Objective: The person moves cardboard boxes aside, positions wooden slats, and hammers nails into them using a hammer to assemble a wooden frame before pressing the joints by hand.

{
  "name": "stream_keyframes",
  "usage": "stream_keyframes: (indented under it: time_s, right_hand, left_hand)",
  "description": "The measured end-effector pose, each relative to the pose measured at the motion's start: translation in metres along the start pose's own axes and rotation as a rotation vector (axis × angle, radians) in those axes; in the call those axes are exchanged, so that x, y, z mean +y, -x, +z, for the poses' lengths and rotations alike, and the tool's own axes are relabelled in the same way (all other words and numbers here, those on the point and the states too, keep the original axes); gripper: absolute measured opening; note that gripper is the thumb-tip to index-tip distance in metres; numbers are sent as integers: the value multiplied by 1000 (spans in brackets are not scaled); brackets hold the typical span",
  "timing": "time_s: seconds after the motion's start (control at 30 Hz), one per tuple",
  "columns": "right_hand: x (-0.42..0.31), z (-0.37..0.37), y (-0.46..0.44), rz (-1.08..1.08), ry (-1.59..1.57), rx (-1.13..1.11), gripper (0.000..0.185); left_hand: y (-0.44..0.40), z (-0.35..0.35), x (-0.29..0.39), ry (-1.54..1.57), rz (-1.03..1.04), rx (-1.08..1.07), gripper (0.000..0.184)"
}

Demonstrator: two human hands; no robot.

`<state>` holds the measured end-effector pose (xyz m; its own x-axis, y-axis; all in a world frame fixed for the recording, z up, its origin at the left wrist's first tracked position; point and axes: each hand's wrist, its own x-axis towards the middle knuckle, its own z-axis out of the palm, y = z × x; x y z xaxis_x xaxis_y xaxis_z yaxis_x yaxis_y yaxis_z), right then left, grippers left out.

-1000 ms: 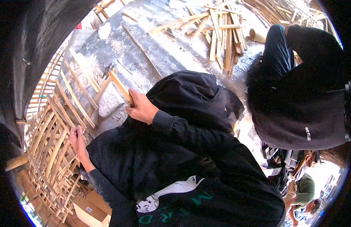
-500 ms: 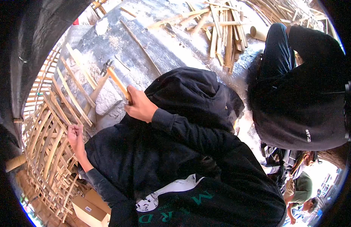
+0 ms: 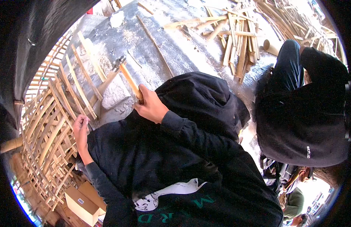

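Note:
My right hand (image 3: 152, 106) is wrapped round the lower handle of a hammer (image 3: 131, 80) with a light wooden handle and dark metal head. The hammer head is raised above a whitish stone block (image 3: 115, 94), beside the upper end of a thick stick. My left hand (image 3: 81, 130) is closed with the fingertips drawn together, at the edge of a woven bamboo piece (image 3: 46, 140). Whatever the fingertips pinch, if anything, is too small to make out. Loose ends of bamboo strips (image 3: 81, 89) stick up between that hand and the stone.
Split bamboo pieces (image 3: 240, 45) lie piled on a grey sheet (image 3: 160, 36). A co-worker in dark clothes (image 3: 302, 121) sits close on the right. A cardboard box (image 3: 82, 204) stands at lower left, and a dark cloth (image 3: 43, 34) hangs at upper left.
The view has turned slightly, shifting the stone and bamboo pile rightward. My left fingertips look drawn closer together. The hammer stays raised in my right hand.

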<state>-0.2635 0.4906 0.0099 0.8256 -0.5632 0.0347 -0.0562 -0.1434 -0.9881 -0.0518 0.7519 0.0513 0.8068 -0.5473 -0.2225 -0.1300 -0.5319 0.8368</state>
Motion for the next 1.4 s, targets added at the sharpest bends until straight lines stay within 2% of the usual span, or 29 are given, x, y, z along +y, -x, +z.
stream_keyframes:
  time_s: [0.1,0.2,0.53,0.6,0.83,1.03,1.23,1.3,1.4]
  right_hand:
    - [-3,0,0,39,1,-14,30]
    - [2,2,0,33,-5,-11,30]
    - [-2,2,1,54,-2,-50,30]
    - [-3,3,1,89,-2,-48,29]
    - [5,7,1,49,-26,-29,30]
    - [-3,4,2,103,16,-35,32]
    - [-4,4,2,103,7,-38,33]
    - [1,6,0,75,61,-27,31]
    - [-1,4,1,77,52,-33,29]
  left_hand:
    - [2,6,9,24,51,10,5]
    - [-5,0,-9,17,156,-32,8]
    - [-1,3,-2,-23,75,12,9]
    - [-6,0,-15,-103,245,9,9]
    - [-4,-2,-16,-145,200,45,10]
    - [3,3,2,17,119,83,7]
    - [2,1,-2,-123,184,77,10]
    - [2,2,-2,-131,174,125,12]
    - [0,0,-8,-267,264,168,11]
